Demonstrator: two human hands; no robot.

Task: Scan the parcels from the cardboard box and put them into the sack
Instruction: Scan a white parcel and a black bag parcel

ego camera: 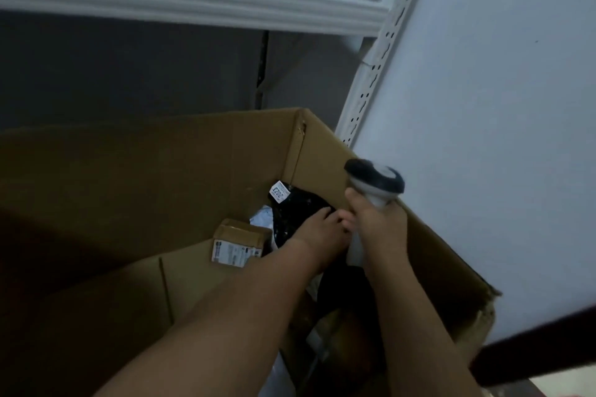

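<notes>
The left hand touches the black parcel in the far right corner of the box, though its grip is unclear. The right hand holds the scanner just above.

You see a cardboard box of matt brown corrugated board, a glossy black plastic parcel with a paper label, a smooth plastic scanner, and painted metal shelving.

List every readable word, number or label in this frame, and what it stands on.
"2023": sideways on the white tag of the black parcel; its smaller print is unreadable.
Label on the small cardboard parcel: too blurred to read.
Scanner in the right hand: no text visible.
</notes>
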